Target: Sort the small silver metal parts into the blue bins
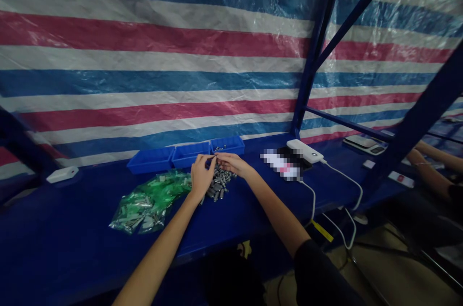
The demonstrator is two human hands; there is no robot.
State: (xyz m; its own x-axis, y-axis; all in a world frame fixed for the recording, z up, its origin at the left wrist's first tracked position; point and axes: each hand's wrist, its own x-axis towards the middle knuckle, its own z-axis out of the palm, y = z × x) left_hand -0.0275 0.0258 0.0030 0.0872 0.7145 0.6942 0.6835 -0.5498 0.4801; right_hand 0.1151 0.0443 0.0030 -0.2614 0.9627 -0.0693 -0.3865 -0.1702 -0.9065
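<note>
Over a heap of small metal cylindrical parts (219,184), my left hand (201,173) and my right hand (233,163) come together, fingertips nearly touching. Both are closed in a pinch. Whatever sits between the fingertips is too small and blurred to name. Left of the hands lies a clear plastic bag (154,200) with green and white pieces and metal pins showing through. Just behind the hands stand blue bins: a left one (151,160), a middle one (184,154) and a right one (233,144) with a few small metal pieces inside.
A phone (284,163), partly pixelated, and a white power bank (305,150) with cables hanging off the edge lie to the right. A white box (62,174) is at far left. Past a blue post (314,55) are a small scale (365,144) and another person's arm (428,171).
</note>
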